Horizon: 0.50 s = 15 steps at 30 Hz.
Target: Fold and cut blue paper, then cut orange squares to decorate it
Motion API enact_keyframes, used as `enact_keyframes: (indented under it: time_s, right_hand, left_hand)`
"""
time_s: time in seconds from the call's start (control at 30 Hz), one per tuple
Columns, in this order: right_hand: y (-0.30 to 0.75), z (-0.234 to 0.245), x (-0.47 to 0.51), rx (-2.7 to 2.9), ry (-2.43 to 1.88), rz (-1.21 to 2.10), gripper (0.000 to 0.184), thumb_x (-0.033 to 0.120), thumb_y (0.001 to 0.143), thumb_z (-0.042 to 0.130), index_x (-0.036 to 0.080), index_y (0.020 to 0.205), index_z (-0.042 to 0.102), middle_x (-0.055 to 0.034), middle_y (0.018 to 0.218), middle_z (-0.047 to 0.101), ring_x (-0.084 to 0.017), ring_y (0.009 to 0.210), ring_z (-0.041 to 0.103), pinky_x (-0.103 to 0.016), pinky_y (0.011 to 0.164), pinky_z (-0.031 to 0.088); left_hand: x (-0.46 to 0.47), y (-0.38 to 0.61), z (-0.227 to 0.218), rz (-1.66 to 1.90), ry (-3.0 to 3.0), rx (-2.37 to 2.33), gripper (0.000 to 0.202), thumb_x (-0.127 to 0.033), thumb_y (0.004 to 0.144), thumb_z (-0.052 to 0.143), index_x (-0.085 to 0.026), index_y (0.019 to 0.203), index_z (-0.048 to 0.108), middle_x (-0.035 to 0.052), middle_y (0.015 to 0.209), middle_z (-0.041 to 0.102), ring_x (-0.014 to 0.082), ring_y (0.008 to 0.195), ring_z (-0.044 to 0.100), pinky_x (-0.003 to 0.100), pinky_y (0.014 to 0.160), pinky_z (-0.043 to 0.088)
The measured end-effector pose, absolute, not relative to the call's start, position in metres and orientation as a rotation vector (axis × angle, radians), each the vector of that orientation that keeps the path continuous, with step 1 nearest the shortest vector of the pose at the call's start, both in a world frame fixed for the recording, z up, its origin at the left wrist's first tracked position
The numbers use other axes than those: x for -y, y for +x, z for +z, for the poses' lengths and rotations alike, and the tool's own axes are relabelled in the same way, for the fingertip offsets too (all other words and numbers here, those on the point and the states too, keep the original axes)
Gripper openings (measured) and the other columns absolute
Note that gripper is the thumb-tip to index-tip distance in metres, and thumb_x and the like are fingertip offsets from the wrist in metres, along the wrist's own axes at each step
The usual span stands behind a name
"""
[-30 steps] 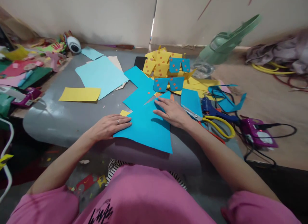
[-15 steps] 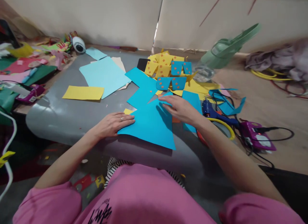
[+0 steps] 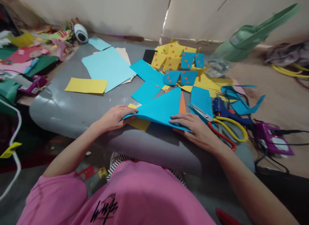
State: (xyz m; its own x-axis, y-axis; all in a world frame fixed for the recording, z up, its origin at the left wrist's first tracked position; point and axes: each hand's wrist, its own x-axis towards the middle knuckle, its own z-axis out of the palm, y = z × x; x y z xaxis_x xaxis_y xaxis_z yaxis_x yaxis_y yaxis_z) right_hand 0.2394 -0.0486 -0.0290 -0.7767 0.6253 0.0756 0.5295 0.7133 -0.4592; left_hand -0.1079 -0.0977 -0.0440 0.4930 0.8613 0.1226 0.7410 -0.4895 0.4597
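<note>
A large blue paper sheet (image 3: 161, 109) lies on the grey table (image 3: 72, 112), its near edge lifted off the surface. My left hand (image 3: 116, 117) grips the sheet's left corner, fingers curled on it. My right hand (image 3: 193, 128) holds the sheet's near right corner, thumb on top. A yellow scrap (image 3: 139, 123) shows under the lifted edge. An orange strip (image 3: 182, 105) lies just behind the sheet.
Scissors with yellow and red handles (image 3: 222, 128) and a blue glue gun (image 3: 223, 110) lie right of my right hand. Yellow and blue dotted cut-outs (image 3: 178, 63) are piled behind. Light blue paper (image 3: 108, 68) and a yellow strip (image 3: 86, 85) lie left. A purple device (image 3: 272, 139) sits far right.
My right hand moved from the sheet's far side to its near right corner. The sheet's near edge has come up off the table, showing a yellow scrap beneath.
</note>
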Motion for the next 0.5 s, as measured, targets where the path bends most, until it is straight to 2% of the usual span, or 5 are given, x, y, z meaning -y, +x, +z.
enact_keyframes:
  time_s: [0.1,0.17,0.23,0.33,0.5]
  right_hand:
    - [0.231,-0.037,0.043,2.567,-1.059,0.535,0.042,0.051,0.102,0.039,0.025,0.086,0.068,-0.0089,0.095,0.072,-0.028,0.091,0.068,-0.048,0.081,0.054]
    - [0.227,-0.041,0.041,2.503,-1.150,0.484,0.048,0.055,0.100,0.040,0.025,0.068,0.057,-0.0066,0.075,0.064,-0.026,0.075,0.063,-0.044,0.069,0.052]
    - [0.224,-0.043,0.041,2.447,-1.199,0.454,0.052,0.059,0.098,0.042,0.026,0.057,0.042,-0.0042,0.065,0.055,-0.024,0.066,0.058,-0.041,0.063,0.048]
    - [0.220,-0.045,0.043,2.381,-1.251,0.428,0.054,0.058,0.097,0.045,0.027,0.055,0.031,-0.0034,0.063,0.050,-0.023,0.067,0.057,-0.039,0.062,0.046]
    - [0.216,-0.049,0.046,2.378,-1.305,0.375,0.046,0.053,0.099,0.045,0.027,0.061,0.038,-0.0064,0.074,0.057,-0.026,0.078,0.059,-0.041,0.071,0.048]
  left_hand:
    - [0.094,-0.107,-0.042,0.597,2.236,-1.421,0.033,-0.043,0.101,0.044,-0.020,0.101,0.067,0.0055,0.101,0.075,0.0194,0.089,0.067,0.032,0.080,0.051]
    - [0.091,-0.108,-0.041,0.683,2.167,-1.523,0.038,-0.045,0.100,0.044,-0.019,0.080,0.062,0.0036,0.081,0.068,0.0172,0.074,0.061,0.030,0.071,0.046]
    - [0.087,-0.109,-0.040,0.713,2.145,-1.622,0.044,-0.046,0.100,0.045,-0.020,0.065,0.050,0.0018,0.069,0.058,0.0165,0.069,0.054,0.031,0.071,0.042]
    - [0.083,-0.107,-0.038,0.635,2.130,-1.704,0.048,-0.044,0.099,0.047,-0.021,0.058,0.037,-0.0001,0.062,0.046,0.0159,0.064,0.046,0.032,0.070,0.038]
    - [0.077,-0.100,-0.037,0.537,2.107,-1.826,0.047,-0.039,0.097,0.053,-0.021,0.057,0.038,0.0008,0.062,0.046,0.0172,0.066,0.045,0.034,0.071,0.038]
